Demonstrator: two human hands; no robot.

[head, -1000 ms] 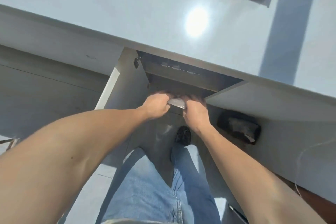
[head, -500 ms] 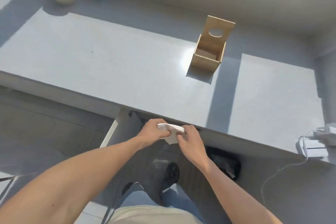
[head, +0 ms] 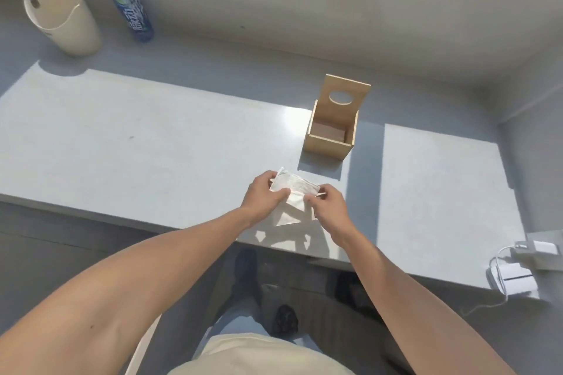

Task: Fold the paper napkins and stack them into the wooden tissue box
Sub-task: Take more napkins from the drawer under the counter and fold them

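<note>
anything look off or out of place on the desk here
Nothing is spilled or damaged. The wooden tissue box stands upright with its holed lid raised. Left hand and right hand hold a bundle of paper napkins in front of it. Only the charger cable dangles off the right edge.

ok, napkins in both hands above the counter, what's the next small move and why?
Probably lower the napkins onto the counter to fold. Left hand and right hand pinch them in mid-air, still unfolded-looking, and the wooden tissue box stands open just beyond.
</note>
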